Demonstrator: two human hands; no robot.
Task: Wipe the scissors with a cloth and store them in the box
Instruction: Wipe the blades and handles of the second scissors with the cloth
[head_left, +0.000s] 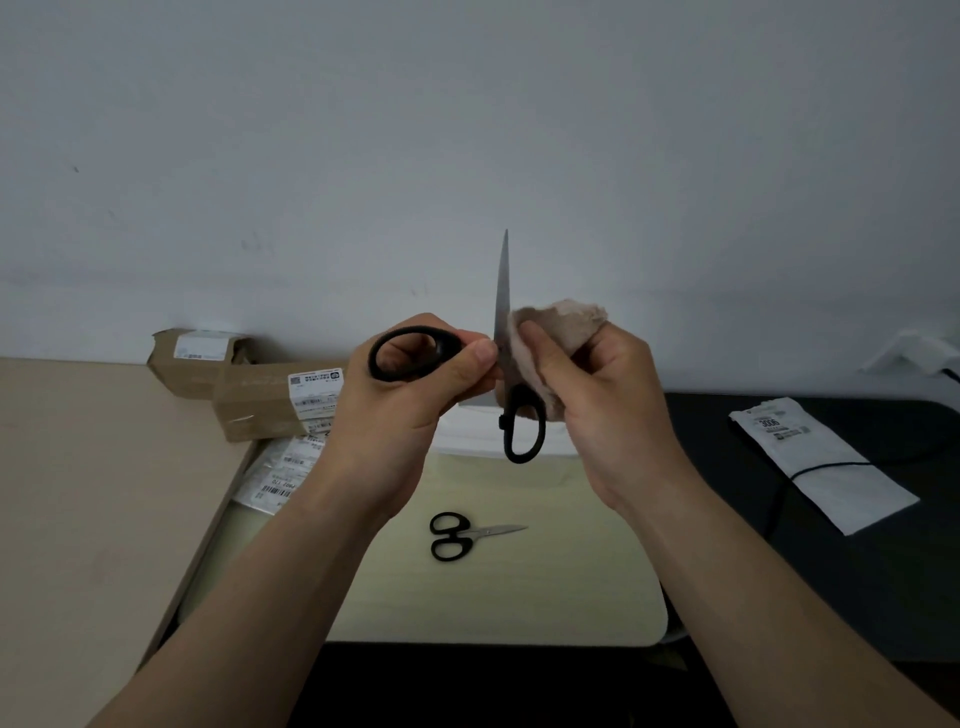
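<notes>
I hold large black-handled scissors (503, 291) spread open above the table, one blade pointing straight up. My left hand (400, 410) grips one handle loop near the pivot. My right hand (602, 395) pinches a beige cloth (556, 332) against the base of the upright blade. The other handle loop hangs down between my hands. A white box (467, 436) sits behind my hands, mostly hidden. A second, small pair of black-handled scissors (467, 534) lies shut on the pale table top (519, 597), below my hands.
Brown cardboard parcels (260, 400) with labels and a plastic mailer (280, 473) lie at the left. A white labelled bag (815, 457) with a black cable across it rests on the dark surface at the right. A wall stands close behind.
</notes>
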